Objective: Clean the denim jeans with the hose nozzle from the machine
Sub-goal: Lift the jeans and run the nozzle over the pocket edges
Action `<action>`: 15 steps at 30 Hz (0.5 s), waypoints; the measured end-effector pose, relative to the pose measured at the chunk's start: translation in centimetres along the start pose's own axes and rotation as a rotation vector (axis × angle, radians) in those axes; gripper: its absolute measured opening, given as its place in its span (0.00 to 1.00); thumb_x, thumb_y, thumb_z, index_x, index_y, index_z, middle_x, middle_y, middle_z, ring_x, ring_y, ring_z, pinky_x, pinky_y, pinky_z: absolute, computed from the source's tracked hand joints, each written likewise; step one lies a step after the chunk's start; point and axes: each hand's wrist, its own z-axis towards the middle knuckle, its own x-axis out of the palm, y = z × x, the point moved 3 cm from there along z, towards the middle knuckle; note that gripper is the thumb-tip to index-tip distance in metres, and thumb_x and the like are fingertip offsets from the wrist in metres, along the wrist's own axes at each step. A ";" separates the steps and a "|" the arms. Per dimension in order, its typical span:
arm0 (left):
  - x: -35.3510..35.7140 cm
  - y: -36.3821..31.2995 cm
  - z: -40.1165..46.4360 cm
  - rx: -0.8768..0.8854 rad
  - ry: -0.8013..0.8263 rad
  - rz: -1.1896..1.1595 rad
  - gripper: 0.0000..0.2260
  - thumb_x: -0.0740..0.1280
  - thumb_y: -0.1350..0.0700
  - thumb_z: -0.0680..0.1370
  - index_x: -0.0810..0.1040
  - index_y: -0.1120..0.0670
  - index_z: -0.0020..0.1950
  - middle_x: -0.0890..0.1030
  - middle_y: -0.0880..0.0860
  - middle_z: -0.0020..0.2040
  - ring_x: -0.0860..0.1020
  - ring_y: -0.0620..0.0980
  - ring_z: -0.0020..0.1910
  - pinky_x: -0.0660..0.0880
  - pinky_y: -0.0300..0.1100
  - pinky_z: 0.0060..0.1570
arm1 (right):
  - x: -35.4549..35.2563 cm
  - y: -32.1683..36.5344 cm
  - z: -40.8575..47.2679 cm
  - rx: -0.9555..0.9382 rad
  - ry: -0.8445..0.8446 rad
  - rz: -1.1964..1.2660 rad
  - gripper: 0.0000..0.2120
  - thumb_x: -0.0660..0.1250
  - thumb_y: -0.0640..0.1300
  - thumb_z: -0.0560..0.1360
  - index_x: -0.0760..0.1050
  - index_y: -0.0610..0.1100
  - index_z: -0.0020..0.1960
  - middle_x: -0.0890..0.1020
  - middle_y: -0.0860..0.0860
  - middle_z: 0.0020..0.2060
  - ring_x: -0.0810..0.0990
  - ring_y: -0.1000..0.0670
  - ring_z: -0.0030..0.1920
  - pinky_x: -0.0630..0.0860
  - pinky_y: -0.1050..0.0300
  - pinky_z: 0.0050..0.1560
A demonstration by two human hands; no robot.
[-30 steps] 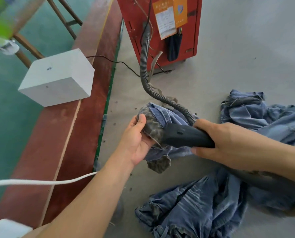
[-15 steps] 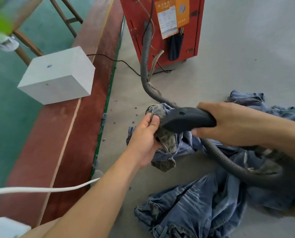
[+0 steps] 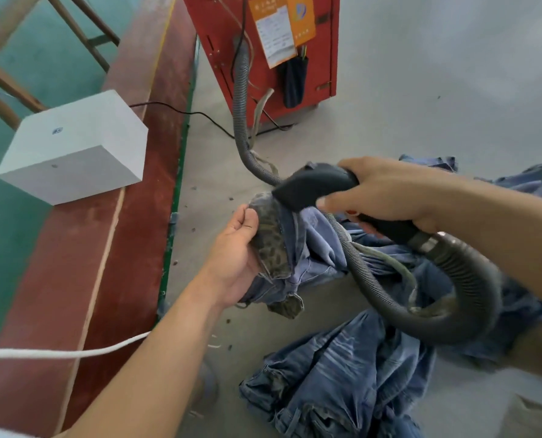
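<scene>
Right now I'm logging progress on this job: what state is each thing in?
left hand: gripping bunched jeans
right hand: gripping nozzle
hose nozzle: tip against the held fabric
denim jeans: crumpled, partly lifted
hose: looped, running to the red machine

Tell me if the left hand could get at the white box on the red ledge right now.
Probably not yet: the left hand grips the jeans' patterned lining under the nozzle. Nothing blocks the way to the white box once it lets go.

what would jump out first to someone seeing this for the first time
At centre, the right hand grips a black hose nozzle against bunched denim jeans held up by the left hand. Behind them stands a red machine, its grey ribbed hose trailing down.
</scene>
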 end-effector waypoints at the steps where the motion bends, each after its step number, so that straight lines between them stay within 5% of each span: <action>1: -0.6 -0.2 0.3 0.021 -0.051 -0.058 0.10 0.56 0.52 0.87 0.76 0.53 0.57 0.85 0.56 0.57 0.85 0.53 0.53 0.83 0.50 0.47 | -0.1 -0.1 0.3 -0.010 -0.085 0.063 0.07 0.74 0.48 0.78 0.78 0.49 0.52 0.80 0.51 0.30 0.77 0.52 0.25 0.77 0.55 0.30; 4: -5.0 -0.8 2.2 0.046 -0.320 -0.307 0.14 0.58 0.48 0.87 0.74 0.55 0.66 0.82 0.60 0.65 0.82 0.58 0.61 0.82 0.57 0.56 | -1.6 -0.6 0.7 -0.001 -0.190 0.290 0.08 0.74 0.47 0.79 0.77 0.48 0.54 0.78 0.51 0.29 0.76 0.50 0.25 0.77 0.55 0.27; 6: -7.2 0.8 2.9 -0.125 -0.368 -0.326 0.27 0.65 0.39 0.81 0.73 0.58 0.71 0.79 0.61 0.67 0.79 0.59 0.65 0.79 0.57 0.60 | -2.5 -1.1 0.2 -0.054 -0.188 0.208 0.08 0.74 0.48 0.78 0.76 0.50 0.52 0.78 0.52 0.27 0.76 0.51 0.24 0.76 0.56 0.25; 8: -8.1 5.2 1.9 -0.458 -0.303 0.030 0.34 0.75 0.40 0.72 0.75 0.60 0.70 0.81 0.60 0.65 0.79 0.58 0.65 0.75 0.57 0.67 | -2.3 -1.5 -0.3 -0.113 -0.188 0.001 0.09 0.74 0.50 0.77 0.75 0.51 0.50 0.80 0.50 0.27 0.78 0.50 0.24 0.78 0.54 0.25; 10: -9.7 10.3 1.5 -0.635 -0.308 0.469 0.27 0.79 0.51 0.74 0.77 0.62 0.68 0.82 0.59 0.61 0.80 0.56 0.60 0.76 0.55 0.67 | -1.4 -2.1 -0.6 -0.098 -0.151 -0.120 0.09 0.73 0.51 0.77 0.74 0.51 0.50 0.80 0.50 0.26 0.79 0.50 0.23 0.79 0.53 0.25; 13: -11.6 11.5 3.1 -0.431 -0.512 0.660 0.07 0.70 0.61 0.81 0.80 0.56 0.58 0.83 0.64 0.58 0.79 0.53 0.42 0.78 0.44 0.41 | -0.2 -3.1 -0.5 -0.074 -0.092 -0.191 0.09 0.73 0.51 0.78 0.73 0.51 0.49 0.80 0.54 0.24 0.76 0.54 0.20 0.73 0.60 0.22; 15: -12.9 8.8 4.4 -0.150 -0.679 0.469 0.11 0.69 0.54 0.81 0.74 0.48 0.62 0.80 0.61 0.64 0.80 0.52 0.49 0.79 0.46 0.47 | 0.0 -3.5 -0.3 -0.089 -0.093 -0.224 0.09 0.73 0.52 0.78 0.73 0.51 0.50 0.80 0.52 0.25 0.76 0.55 0.21 0.71 0.63 0.22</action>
